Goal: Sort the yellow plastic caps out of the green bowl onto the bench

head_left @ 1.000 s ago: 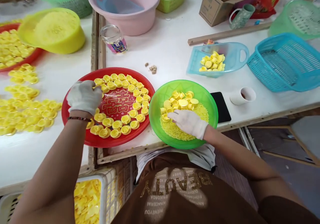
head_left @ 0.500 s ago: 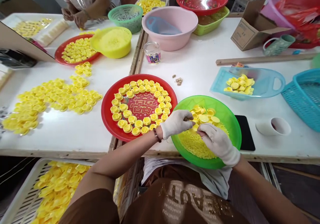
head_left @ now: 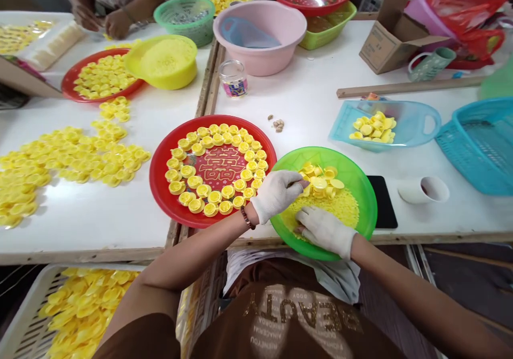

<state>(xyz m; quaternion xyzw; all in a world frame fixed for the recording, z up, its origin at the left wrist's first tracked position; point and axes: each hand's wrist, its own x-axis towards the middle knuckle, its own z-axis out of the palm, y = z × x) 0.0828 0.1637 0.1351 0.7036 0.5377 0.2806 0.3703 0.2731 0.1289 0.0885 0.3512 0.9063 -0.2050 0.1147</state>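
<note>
My left hand [head_left: 276, 196], in a white glove, reaches over the rim of a green plastic plate [head_left: 363, 204], its fingertips at a heap of yellow plastic caps [head_left: 318, 184]. Whether those fingers pinch a cap is hidden. My right hand [head_left: 325, 232], also gloved, lies on small yellow granules [head_left: 339, 208] in the same plate. Just left of it, a red round plate [head_left: 159, 185] carries yellow caps [head_left: 212, 130] set in rings around a red-and-gold character. My left wrist is over that plate's near edge.
A pale blue scoop [head_left: 417, 118] holds more caps. A co-worker's hands [head_left: 100, 21] work at the far left. Yellow caps [head_left: 68, 156] cover the left table, and a crate [head_left: 24, 321] of caps sits below. A black phone [head_left: 382, 201] and white cup [head_left: 422, 189] stand right.
A second ago my left hand was on the red plate; now it is at the caps in the green plate. My right hand has slid toward the plate's near side. The view has shifted.
</note>
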